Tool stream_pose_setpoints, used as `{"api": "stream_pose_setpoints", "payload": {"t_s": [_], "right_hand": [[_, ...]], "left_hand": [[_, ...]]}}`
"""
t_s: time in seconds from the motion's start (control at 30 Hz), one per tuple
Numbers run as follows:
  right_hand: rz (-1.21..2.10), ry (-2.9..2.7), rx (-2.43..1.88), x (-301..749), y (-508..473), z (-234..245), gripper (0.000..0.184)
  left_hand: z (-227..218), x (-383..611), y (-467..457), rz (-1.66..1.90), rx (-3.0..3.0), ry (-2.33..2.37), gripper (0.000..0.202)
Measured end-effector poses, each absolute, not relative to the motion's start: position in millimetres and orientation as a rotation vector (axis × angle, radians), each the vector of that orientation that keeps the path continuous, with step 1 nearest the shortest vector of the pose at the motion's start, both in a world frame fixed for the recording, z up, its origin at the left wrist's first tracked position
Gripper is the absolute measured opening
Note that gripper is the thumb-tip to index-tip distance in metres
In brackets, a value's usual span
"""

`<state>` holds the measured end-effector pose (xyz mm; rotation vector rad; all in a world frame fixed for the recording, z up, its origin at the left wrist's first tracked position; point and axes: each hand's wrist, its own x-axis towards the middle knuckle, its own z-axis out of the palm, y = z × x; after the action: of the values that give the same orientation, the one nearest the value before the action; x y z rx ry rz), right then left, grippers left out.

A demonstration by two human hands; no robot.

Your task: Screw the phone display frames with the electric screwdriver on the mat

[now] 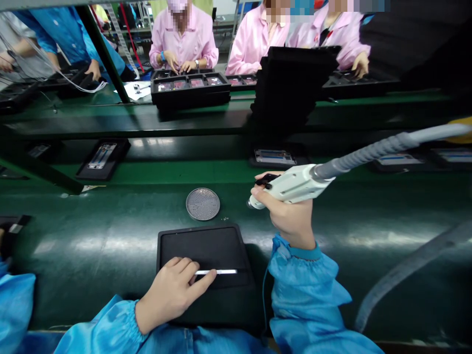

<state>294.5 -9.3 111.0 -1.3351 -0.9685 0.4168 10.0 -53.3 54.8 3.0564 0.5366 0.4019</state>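
Observation:
My left hand [171,292] is closed on a thin, white phone-like part [225,272], seen edge-on, its left portion hidden by the fingers. It is over the lower half of a shallow black tray [202,246]; whether it touches the tray I cannot tell. In my right hand [293,221] is a pale electric screwdriver [293,184], gripped around its body, with the tip pointing left above the bench. Beyond the tray lies a round perforated dish [202,204] with small screws near its far rim. A few loose bits [224,218] lie to the dish's right.
A grey hose [391,145] runs from the screwdriver to the right, and another grey hose [416,265] curves below it. Black trays with phone frames [102,156] line the far strip. Dark trays are stacked [295,83] behind. Co-workers in pink [184,39] sit opposite.

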Motion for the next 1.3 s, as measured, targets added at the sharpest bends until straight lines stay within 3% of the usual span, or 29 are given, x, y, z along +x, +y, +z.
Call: {"api": "stream_pose_setpoints", "payload": {"t_s": [1.3], "right_hand": [[0.441, -0.957, -1.346, 293.0, -9.4, 112.6, 0.02]], "left_hand": [[50.9, 10.0, -51.4, 0.449, 3.025, 0.522, 0.041]]}}
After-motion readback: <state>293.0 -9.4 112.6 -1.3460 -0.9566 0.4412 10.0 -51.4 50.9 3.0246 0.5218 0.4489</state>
